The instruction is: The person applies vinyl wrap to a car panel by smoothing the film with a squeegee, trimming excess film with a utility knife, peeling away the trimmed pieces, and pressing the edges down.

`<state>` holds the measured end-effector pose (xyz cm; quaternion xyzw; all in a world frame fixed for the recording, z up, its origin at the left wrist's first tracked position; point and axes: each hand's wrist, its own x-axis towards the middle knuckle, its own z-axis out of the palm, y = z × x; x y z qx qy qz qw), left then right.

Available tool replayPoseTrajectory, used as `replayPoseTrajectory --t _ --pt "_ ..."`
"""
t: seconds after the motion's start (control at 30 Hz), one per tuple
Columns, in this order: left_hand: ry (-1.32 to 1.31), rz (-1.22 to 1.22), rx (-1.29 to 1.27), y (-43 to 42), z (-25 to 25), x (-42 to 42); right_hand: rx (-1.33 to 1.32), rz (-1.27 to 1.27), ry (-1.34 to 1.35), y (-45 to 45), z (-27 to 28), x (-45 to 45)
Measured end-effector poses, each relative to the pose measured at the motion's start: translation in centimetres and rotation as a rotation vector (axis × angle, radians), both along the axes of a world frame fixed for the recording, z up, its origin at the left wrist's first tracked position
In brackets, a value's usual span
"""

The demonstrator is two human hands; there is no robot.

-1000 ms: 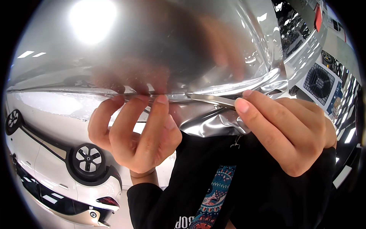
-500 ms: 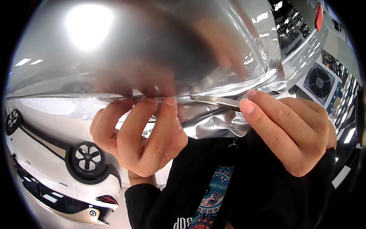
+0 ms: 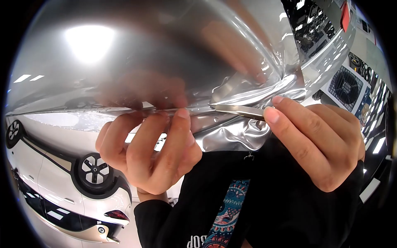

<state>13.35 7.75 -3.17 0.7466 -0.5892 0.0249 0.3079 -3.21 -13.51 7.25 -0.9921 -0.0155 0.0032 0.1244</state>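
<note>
Glossy silver film [image 3: 231, 134] lies over a smooth curved car panel [image 3: 136, 53], and its loose lower flap hangs crumpled. My right hand [image 3: 318, 140] pinches a slim metal cutter knife [image 3: 240, 110] between thumb and fingers. The knife's tip points left and touches the film along the panel's lower edge. Just left of the tip, my left hand [image 3: 153, 149] has its fingers curled at that edge, gripping the film there; its thumb is mostly hidden behind the fingers.
A white car [image 3: 62, 177] stands at the left, appearing upside down in this view. At the right is a box-shaped unit with a black grille [image 3: 346, 89]. A patterned lanyard [image 3: 229, 211] hangs over my black shirt.
The knife and my right hand have shifted slightly right. Above the tip, the film now shows a raised, wrinkled fold. My left hand stays at nearly the same spot.
</note>
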Motion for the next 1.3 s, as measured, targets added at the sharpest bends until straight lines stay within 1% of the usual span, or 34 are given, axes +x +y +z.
replayPoseTrajectory --t 0.37,0.57,0.77,0.87,0.97,1.3 --pt "0.024 -0.015 0.070 -0.5 0.7 -0.6 0.034 -0.011 0.057 -0.8 0.5 -0.4" --pt "0.021 -0.011 0.100 -0.8 1.4 -1.3 0.035 0.039 0.039 -1.7 0.8 -0.9" --pt "0.042 -0.015 0.101 -1.3 1.6 -1.7 0.089 0.059 0.039 -2.3 0.9 -1.2" --pt "0.062 -0.006 0.054 -1.4 1.6 -2.0 0.094 0.067 0.053 -2.5 1.1 -1.2" --pt "0.056 0.013 0.139 -1.5 2.3 -2.3 0.100 0.064 0.057 -2.6 1.1 -1.3" --pt "0.039 -0.073 0.084 -2.6 2.1 -3.0 0.126 0.027 0.027 -3.3 1.1 -2.2"
